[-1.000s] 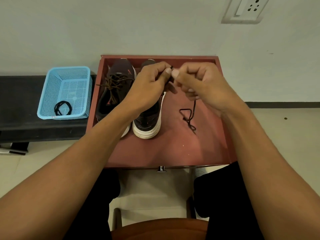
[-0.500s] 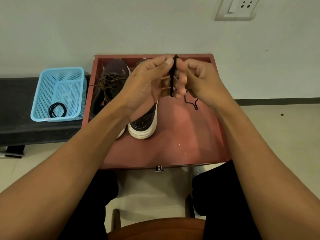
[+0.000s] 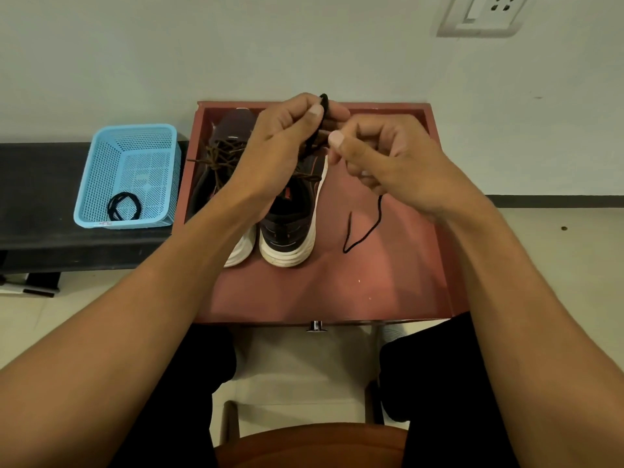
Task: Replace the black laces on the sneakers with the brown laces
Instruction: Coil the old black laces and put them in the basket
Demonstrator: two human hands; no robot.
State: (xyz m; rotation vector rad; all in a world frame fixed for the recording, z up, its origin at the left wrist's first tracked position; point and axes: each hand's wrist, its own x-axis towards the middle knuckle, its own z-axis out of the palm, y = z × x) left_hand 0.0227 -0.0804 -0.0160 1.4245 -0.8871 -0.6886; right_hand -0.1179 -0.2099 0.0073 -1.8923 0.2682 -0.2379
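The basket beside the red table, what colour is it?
The basket is light blue, clearest in the head view.

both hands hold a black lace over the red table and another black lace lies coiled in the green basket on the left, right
Not quite: the basket is blue, not green, as the head view shows. The rest holds: left hand and right hand hold the black lace over the red table.

Blue mesh basket [image 3: 96, 184] on a black bench [image 3: 33, 170], red table [image 3: 337, 292] against the wall [image 3: 169, 45], socket plate [image 3: 483, 13] upper right
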